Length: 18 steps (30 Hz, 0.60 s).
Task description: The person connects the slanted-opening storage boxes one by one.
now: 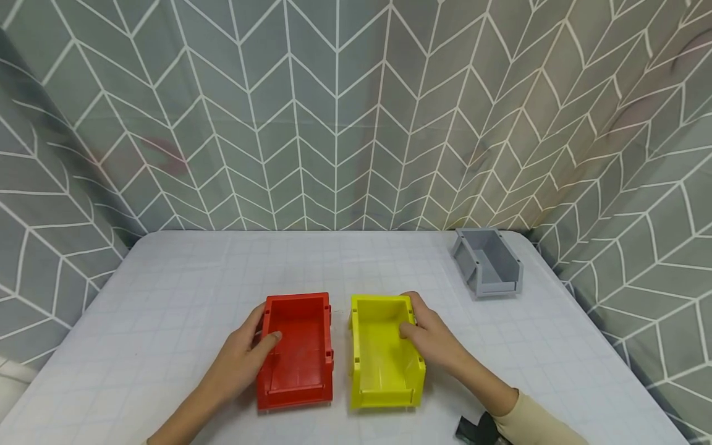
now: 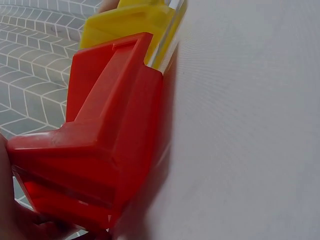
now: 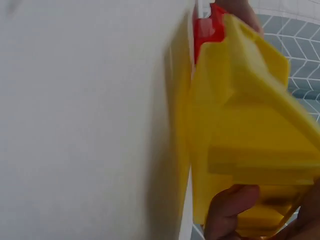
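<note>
A red plastic storage bin (image 1: 297,346) lies near the front middle of the table, its open top facing up. My left hand (image 1: 241,352) grips its left wall, thumb over the rim and fingers outside. Just to the right, across a narrow gap, is a yellow bin (image 1: 384,352) of the same shape. My right hand (image 1: 436,334) holds the yellow bin by its right wall, thumb inside. In the left wrist view the red bin (image 2: 115,125) fills the middle, with the yellow one (image 2: 120,25) behind it. Fingers (image 3: 232,205) press against the yellow side in the right wrist view.
A grey bin (image 1: 492,262) stands at the table's back right corner. White cloth covers the table (image 1: 139,321). A grey curtain with a white chevron pattern (image 1: 334,123) hangs behind and along the sides. Something black (image 1: 478,429) sits by the right wrist.
</note>
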Motion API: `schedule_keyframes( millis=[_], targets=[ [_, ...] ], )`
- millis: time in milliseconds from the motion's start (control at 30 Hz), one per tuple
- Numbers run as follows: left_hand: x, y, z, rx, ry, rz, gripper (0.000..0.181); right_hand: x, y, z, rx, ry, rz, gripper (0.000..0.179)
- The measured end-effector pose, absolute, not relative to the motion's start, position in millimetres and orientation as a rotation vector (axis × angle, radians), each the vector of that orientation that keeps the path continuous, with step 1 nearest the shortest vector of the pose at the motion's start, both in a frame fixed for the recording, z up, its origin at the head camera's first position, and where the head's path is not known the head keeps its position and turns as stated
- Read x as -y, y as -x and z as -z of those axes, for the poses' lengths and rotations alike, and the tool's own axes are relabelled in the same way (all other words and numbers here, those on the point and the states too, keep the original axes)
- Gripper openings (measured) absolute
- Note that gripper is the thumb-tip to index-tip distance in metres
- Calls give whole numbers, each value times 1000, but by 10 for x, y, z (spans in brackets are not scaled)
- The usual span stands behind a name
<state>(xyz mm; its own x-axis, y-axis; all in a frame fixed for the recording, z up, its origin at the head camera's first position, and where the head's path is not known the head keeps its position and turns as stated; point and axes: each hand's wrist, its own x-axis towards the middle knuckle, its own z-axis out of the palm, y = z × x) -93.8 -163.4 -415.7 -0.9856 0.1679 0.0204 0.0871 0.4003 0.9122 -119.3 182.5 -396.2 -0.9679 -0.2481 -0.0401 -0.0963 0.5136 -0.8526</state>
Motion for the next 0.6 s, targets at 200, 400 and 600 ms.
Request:
schedule_keyframes(
  millis=[200,400,600],
  targets=[
    [1635,933,4151,-2559,-228,-1670,58,-1811,1220,3829,-2636,268,1515,51],
    [1619,927,4141,-2550,-240,-1673,58,-1750,1235,3715,-2630,301,1556,53],
    [1619,921,4144,-2540,-242,-1672,58,-1658,1257,3651,-2606,332,1584,54]
  ],
)
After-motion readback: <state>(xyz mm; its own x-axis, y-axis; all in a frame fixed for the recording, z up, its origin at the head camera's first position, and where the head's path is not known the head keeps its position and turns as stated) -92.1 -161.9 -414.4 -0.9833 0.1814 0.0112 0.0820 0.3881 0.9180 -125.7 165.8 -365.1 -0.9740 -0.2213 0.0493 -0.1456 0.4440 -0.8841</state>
